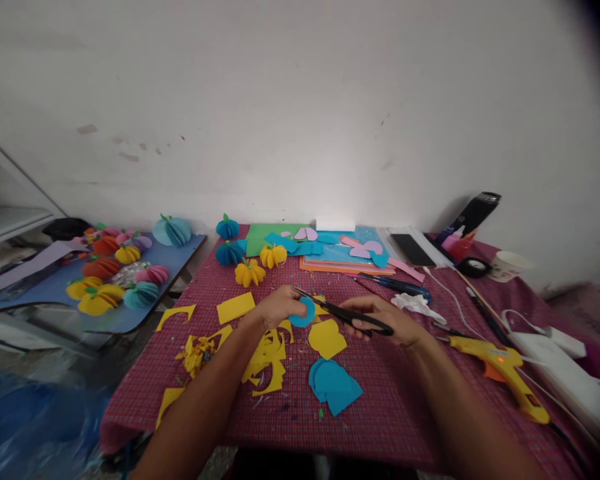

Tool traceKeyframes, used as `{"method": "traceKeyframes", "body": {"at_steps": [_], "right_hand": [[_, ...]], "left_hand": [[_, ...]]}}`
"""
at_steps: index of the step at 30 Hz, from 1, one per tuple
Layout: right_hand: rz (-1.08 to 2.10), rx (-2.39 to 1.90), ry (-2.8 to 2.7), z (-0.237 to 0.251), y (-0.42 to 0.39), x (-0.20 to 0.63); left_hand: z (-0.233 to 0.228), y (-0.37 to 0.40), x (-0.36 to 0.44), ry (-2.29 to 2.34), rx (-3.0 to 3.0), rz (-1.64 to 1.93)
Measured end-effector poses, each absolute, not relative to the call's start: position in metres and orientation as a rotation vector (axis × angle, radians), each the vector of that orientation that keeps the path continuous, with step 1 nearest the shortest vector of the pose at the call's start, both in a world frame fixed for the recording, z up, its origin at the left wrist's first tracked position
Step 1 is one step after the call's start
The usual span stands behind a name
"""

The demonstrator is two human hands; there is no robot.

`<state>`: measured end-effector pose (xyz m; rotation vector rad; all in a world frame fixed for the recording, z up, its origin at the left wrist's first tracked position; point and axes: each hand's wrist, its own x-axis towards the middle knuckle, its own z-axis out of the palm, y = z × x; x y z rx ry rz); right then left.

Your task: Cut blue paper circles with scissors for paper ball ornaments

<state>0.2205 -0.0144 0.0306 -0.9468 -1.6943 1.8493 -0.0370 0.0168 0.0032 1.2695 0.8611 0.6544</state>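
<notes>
My left hand [281, 305] pinches a small blue paper circle [304, 313] over the middle of the table. In my right hand [373, 316] is a pair of black-handled scissors [345, 312]. Their blades point left across the top of the circle, close to my left fingers. Just below lie rounded yellow paper pieces [327, 339] and a stack of blue paper pieces [334, 385]. Yellow offcuts [267, 360] spread beside and beneath my left forearm, which hides some of them. A yellow paper rectangle [236, 307] rests to the left of that hand.
Folded paper pumpkins [250, 272] stand at the back left; more crowd the blue side table [180, 257]. Coloured sheets [347, 265] and a phone [413, 250] lie toward the wall. On the right are a yellow glue gun [505, 363], cables, a paper cup [510, 265] and a black bottle [475, 212].
</notes>
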Motion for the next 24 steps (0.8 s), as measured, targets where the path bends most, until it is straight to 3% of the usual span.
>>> {"method": "traceKeyframes", "body": {"at_steps": [24], "right_hand": [[1.808, -1.064, -1.769, 0.026, -0.009, 0.231]], "left_hand": [[-0.004, 0.019, -0.037, 0.894, 1.272, 0.663]]}}
